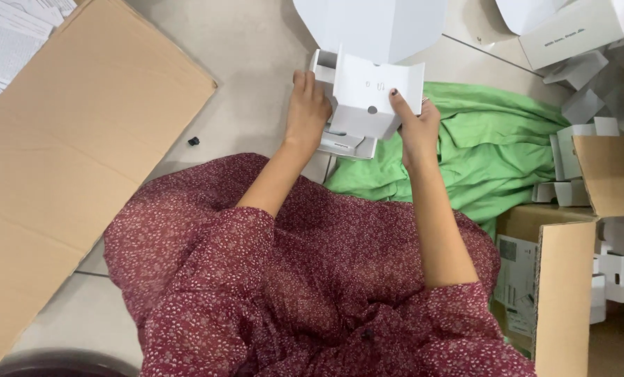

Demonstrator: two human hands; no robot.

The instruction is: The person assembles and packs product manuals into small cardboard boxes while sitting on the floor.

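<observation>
While both hands gripped it, the white cardboard insert [368, 94] stood upright between them, left hand [306, 112] on its left edge, right hand [418, 124] on its right, equally near.

Both your forearms reach forward, bare below patterned sleeves, and draw closer toward the hands. Your left hand [306, 105] is raised, fingers pointing up and curled closed in a grip. Your right hand [415, 120] faces it, thumb pressed forward and fingers wrapped behind, also gripping.
</observation>
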